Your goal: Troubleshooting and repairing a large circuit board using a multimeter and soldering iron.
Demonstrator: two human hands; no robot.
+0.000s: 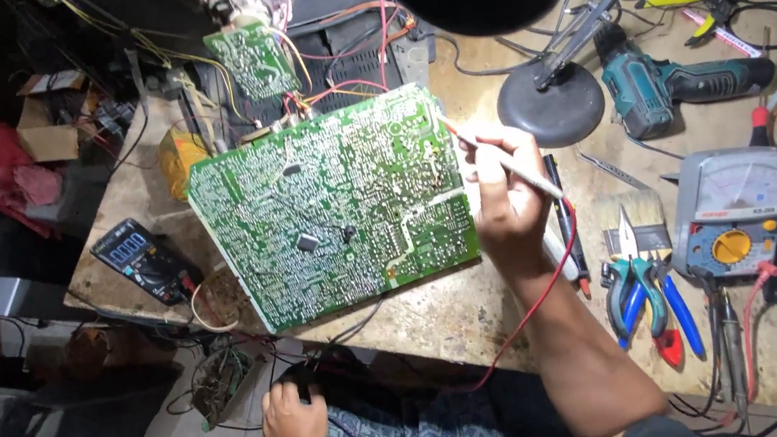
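A large green circuit board (pixel 333 206) lies solder side up on the workbench. My right hand (pixel 502 195) is at the board's right edge and holds a thin white pen-like probe (pixel 511 166), whose tip touches the board's upper right corner. A red lead (pixel 537 299) runs down from near this hand. My left hand (pixel 293 420) is low, below the bench edge near my lap, resting on a dark object among cables with its fingers curled; I cannot tell whether it grips it.
A black digital multimeter (pixel 139 259) sits left of the board. On the right lie an analog meter (pixel 731 211), blue-handled pliers (pixel 640 291), a brush (pixel 627 211), a teal cordless drill (pixel 674 87) and a lamp base (pixel 552 101). A smaller green board (pixel 252 59) stands behind.
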